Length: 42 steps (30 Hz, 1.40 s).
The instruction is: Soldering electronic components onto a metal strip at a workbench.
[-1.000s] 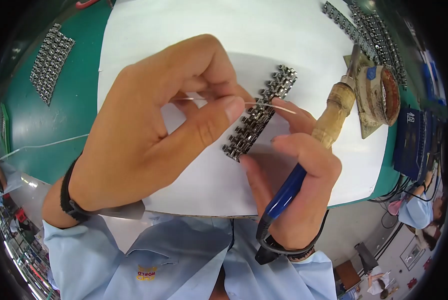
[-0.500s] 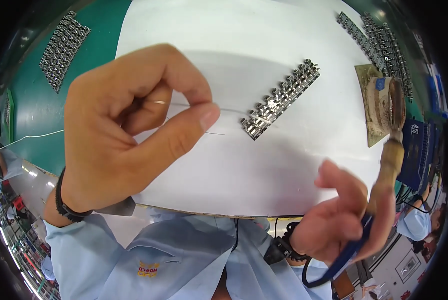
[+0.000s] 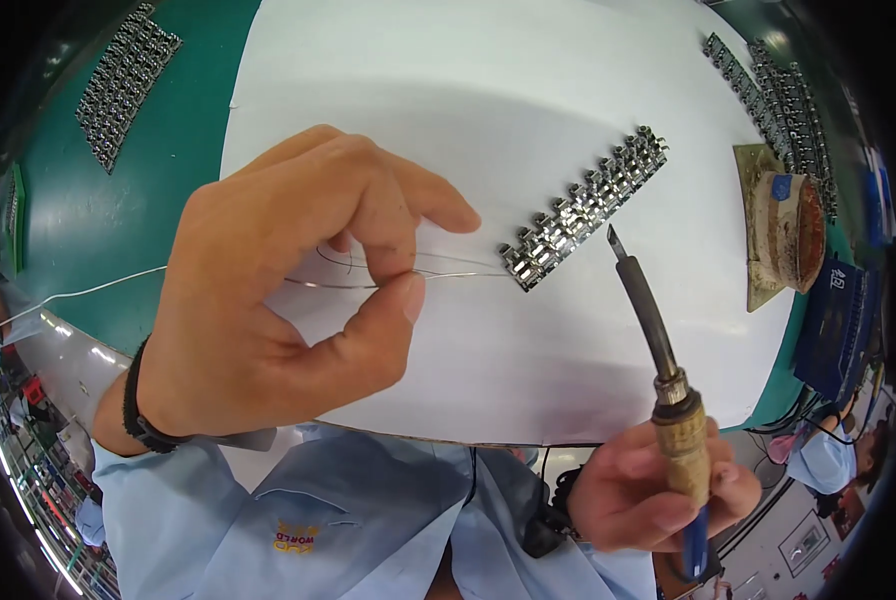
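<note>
My left hand [image 3: 278, 300] pinches a thin silvery solder wire [image 3: 463, 274] between thumb and forefinger. The wire's end reaches the near-left end of a slanted strip of small shiny metal connectors [image 3: 590, 208], where I cannot tell if it touches. The rest of the wire trails off to the left behind my hand. In my right hand [image 3: 623, 490] is a soldering iron [image 3: 684, 450], its wooden handle gripped in the fingers. The iron's bare tip points up and away, just right of the strip and apart from it.
A white sheet [image 3: 418, 60] covers the middle of the green tabletop [image 3: 58, 245]. More connector strips lie at far left [image 3: 126, 90] and far right [image 3: 793, 115]. A round, worn holder [image 3: 793, 230] on a plate and a blue box [image 3: 830, 335] stand at right.
My right hand has brought the soldering iron from the round holder leftward, close to the strip. My left hand has shifted slightly nearer and right, with the wire's end at the strip.
</note>
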Each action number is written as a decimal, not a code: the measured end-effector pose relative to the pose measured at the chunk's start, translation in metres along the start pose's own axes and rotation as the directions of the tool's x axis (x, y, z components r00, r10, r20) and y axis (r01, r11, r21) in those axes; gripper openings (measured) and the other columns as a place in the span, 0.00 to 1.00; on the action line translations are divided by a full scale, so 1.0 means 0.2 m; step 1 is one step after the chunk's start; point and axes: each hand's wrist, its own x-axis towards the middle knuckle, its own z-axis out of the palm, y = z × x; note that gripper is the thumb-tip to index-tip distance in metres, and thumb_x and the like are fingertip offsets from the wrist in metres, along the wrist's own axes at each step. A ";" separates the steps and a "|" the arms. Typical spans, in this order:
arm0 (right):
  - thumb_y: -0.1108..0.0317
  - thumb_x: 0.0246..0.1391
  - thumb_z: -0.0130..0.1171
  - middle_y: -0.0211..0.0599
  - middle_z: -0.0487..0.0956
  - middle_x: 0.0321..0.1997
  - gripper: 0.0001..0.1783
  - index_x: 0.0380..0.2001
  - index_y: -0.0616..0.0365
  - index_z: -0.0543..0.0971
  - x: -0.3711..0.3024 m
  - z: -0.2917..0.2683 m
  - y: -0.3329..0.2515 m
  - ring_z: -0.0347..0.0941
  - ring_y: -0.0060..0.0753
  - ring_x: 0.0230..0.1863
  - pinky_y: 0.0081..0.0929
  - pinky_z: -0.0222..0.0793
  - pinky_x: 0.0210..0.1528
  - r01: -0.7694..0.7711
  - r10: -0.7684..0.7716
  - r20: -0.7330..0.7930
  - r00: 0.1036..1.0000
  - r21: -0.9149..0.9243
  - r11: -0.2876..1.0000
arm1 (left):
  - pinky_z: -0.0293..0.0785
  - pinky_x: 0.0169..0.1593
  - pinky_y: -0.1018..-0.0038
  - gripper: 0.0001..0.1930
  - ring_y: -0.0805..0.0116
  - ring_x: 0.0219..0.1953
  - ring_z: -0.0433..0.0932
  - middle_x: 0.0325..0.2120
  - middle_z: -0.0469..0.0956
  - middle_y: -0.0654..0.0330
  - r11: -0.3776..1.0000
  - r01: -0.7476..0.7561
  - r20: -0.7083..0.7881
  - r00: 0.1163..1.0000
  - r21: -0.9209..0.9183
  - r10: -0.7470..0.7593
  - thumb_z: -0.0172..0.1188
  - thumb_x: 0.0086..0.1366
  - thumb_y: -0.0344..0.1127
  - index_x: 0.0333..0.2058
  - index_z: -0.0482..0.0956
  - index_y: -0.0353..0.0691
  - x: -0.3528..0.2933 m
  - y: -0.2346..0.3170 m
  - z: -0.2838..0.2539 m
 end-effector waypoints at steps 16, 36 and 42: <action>0.59 0.68 0.56 0.26 0.64 0.21 0.15 0.42 0.61 0.69 0.16 -0.07 -0.01 0.57 0.14 0.22 0.18 0.55 0.31 -0.226 0.213 0.163 0.963 0.064 0.972 | 0.74 0.38 0.72 0.11 0.66 0.28 0.78 0.37 0.87 0.41 0.995 -0.104 0.033 0.994 0.008 0.104 0.60 0.59 0.22 0.28 0.65 0.42 0.02 -0.03 0.03; 0.62 0.66 0.57 0.27 0.69 0.17 0.13 0.40 0.61 0.69 0.17 -0.07 0.00 0.63 0.15 0.19 0.19 0.55 0.32 -0.105 0.104 0.245 0.964 -0.010 0.994 | 0.74 0.30 0.75 0.14 0.68 0.25 0.77 0.34 0.87 0.45 0.972 -0.192 -0.003 0.981 0.134 0.194 0.63 0.61 0.25 0.25 0.64 0.44 0.03 -0.01 0.05; 0.62 0.66 0.57 0.28 0.70 0.17 0.14 0.41 0.62 0.69 0.19 -0.09 0.00 0.63 0.16 0.19 0.21 0.55 0.31 -0.134 0.132 0.304 0.943 -0.014 0.991 | 0.75 0.30 0.74 0.14 0.67 0.25 0.77 0.34 0.87 0.44 0.975 -0.189 -0.001 0.982 0.116 0.190 0.62 0.61 0.25 0.25 0.64 0.44 0.04 -0.01 0.05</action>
